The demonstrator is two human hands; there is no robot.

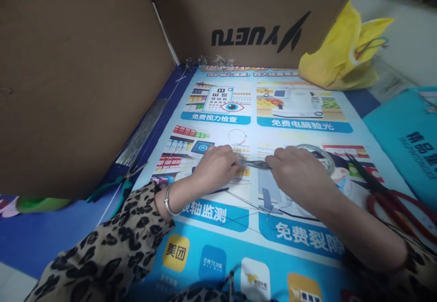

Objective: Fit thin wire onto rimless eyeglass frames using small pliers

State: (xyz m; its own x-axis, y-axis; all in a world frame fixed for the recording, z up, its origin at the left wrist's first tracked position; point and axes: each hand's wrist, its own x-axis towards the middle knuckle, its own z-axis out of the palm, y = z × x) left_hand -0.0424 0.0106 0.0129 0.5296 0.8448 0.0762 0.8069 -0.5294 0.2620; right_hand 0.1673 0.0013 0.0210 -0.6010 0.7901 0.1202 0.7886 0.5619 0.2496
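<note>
Over the middle of a printed poster, my left hand is closed, its fingers pinched on something I cannot make out. Just to its right, my right hand is closed on a slim metal tool, whose tip points left and reaches my left fingertips. Thin wires trail below my hands across the poster. A thin wire ring lies above my left hand. Partly behind my right hand is a coil of wire.
Red-handled scissors lie at the right, near a turquoise bag. Green-handled pliers and a bundle of wires lie left. Cardboard walls stand left and behind, with a yellow bag at the back right.
</note>
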